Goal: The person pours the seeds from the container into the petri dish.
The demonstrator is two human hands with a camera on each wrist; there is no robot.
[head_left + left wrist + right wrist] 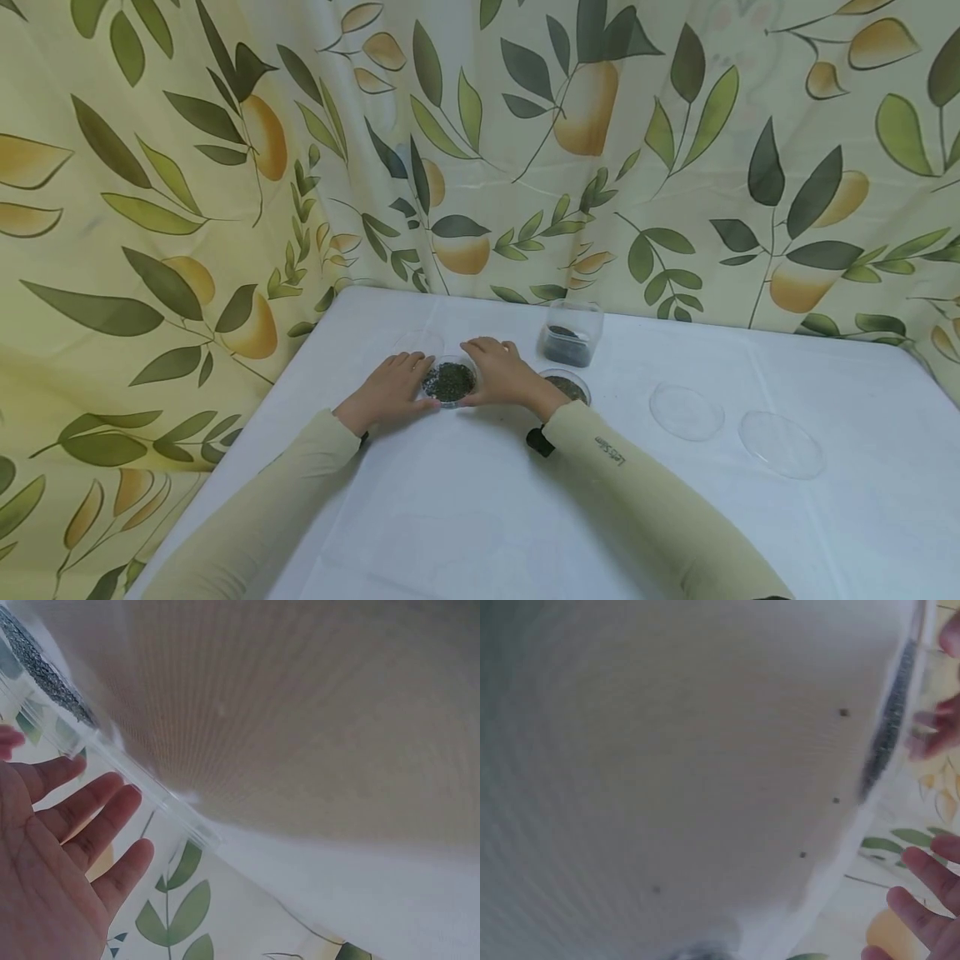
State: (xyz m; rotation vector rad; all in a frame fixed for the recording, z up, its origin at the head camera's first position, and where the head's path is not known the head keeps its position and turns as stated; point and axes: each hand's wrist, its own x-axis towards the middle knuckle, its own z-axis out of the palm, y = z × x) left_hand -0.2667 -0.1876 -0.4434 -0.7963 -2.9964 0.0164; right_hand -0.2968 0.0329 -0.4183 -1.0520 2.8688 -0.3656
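Both hands are around a small clear petri dish [450, 406] holding dark green flakes [453, 382], on the white-covered table. My left hand [386, 390] grips its left side, fingers at the far edge and thumb at the near edge. From the right, my right hand [504, 377] cups the rim likewise, thumb near the front. In the left wrist view, the left hand's fingers [97, 817] look spread, with dark grains beyond the clear rim. Spread fingers [930, 900] also show in the right wrist view; contact there is hard to judge.
A second dish of dark flakes [567, 385] sits behind the right wrist, partly hidden. Behind it stands a clear box [572, 333] with dark contents. Two clear lids [686, 412] lie to the right, and a faint clear disc [420, 342] lies beyond the left hand.
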